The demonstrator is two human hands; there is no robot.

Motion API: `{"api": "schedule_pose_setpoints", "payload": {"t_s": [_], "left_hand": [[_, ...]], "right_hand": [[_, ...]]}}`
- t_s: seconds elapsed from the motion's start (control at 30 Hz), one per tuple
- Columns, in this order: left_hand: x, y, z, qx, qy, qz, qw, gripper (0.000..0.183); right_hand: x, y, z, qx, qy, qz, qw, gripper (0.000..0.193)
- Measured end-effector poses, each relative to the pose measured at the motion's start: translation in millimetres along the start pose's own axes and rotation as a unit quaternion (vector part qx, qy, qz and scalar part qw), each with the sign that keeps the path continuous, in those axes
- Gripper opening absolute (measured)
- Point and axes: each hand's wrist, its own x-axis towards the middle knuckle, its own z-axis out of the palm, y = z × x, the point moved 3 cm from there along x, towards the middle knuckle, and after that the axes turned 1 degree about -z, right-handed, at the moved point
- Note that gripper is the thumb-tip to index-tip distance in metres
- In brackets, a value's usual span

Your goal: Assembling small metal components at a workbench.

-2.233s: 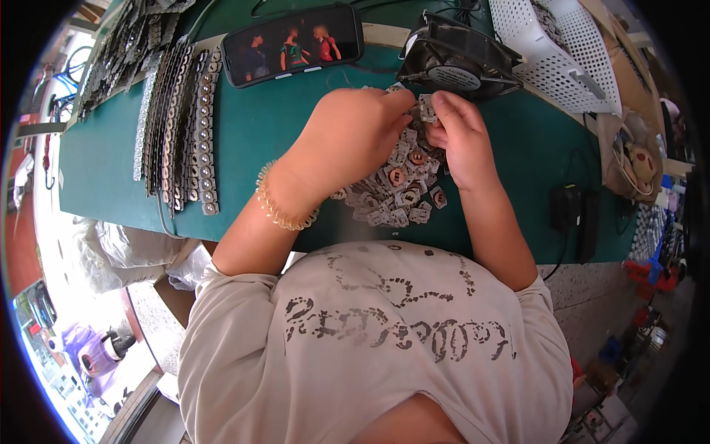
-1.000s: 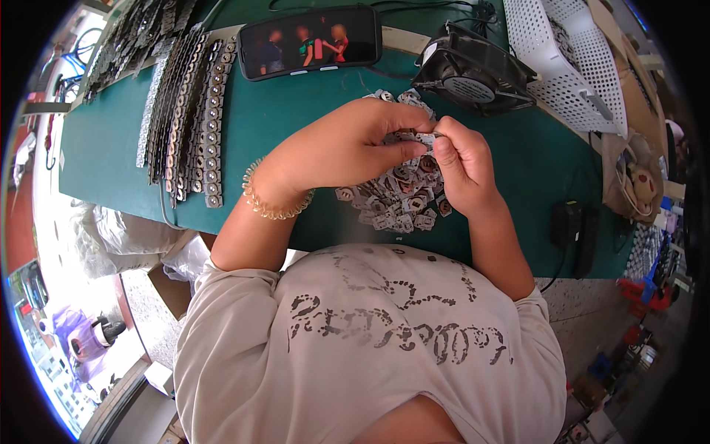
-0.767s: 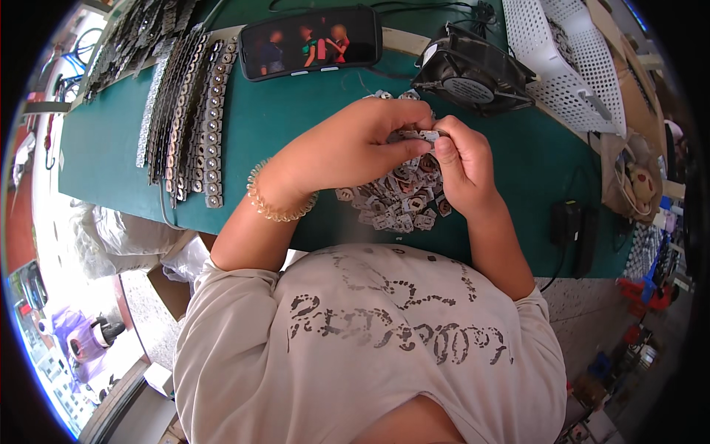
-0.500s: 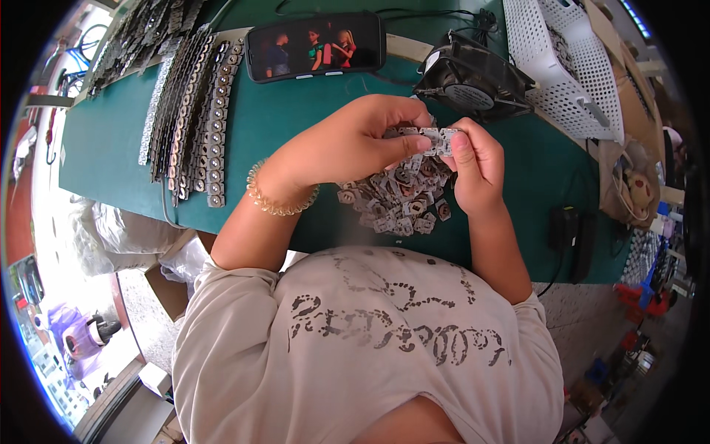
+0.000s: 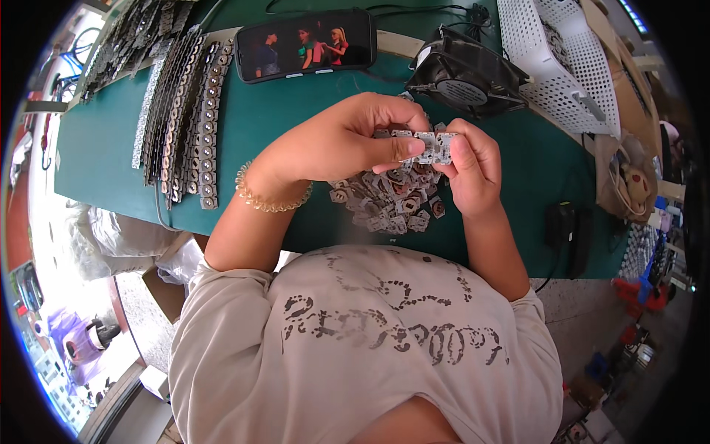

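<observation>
Above a pile of small square pieces (image 5: 396, 206), both of my hands meet over the green table. My left hand (image 5: 347, 142) pinches a short row of light grey square pieces (image 5: 424, 148) between thumb and fingers; part of the row is hidden behind the hand. At the row's right end, the thumb and fingers of my right hand (image 5: 475, 169) grip one more square piece (image 5: 446, 148). This piece lies against or very close to the row; I cannot tell whether they are joined. The loose pieces are pale with dark or coppery round centres.
Long strips of linked pieces (image 5: 211, 126) lie at the left, with more strips (image 5: 129, 48) heaped behind. A phone (image 5: 307, 46) playing a video stands at the back beside a black fan (image 5: 466, 74). A white perforated basket (image 5: 558, 63) and a black adapter (image 5: 560, 226) are at right.
The whole view has shifted slightly. More of the row's squares now show between my hands, with a thin dark line between the last two. Both hands keep their grip.
</observation>
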Motion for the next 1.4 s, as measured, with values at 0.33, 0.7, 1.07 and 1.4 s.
{"api": "schedule_pose_setpoints", "payload": {"t_s": [0.33,0.7,1.07,1.4], "left_hand": [[1.2,-1.5,-0.7,-0.007,-0.007,0.005,1.000,0.017],[2.0,-3.7,0.6,-0.032,-0.020,0.009,0.999,0.015],[2.9,-4.3,-1.1,0.002,0.008,0.002,1.000,0.013],[4.5,-6.2,-1.4,-0.007,0.012,-0.004,1.000,0.006]], "right_hand": [[0.9,1.6,-0.5,0.030,0.008,0.010,0.999,0.030],[0.9,6.6,-2.0,0.086,-0.015,0.011,0.996,0.031],[4.3,3.5,-1.9,-0.008,0.015,-0.010,1.000,0.033],[5.2,10.3,-5.7,0.079,0.018,0.051,0.995,0.032]]}}
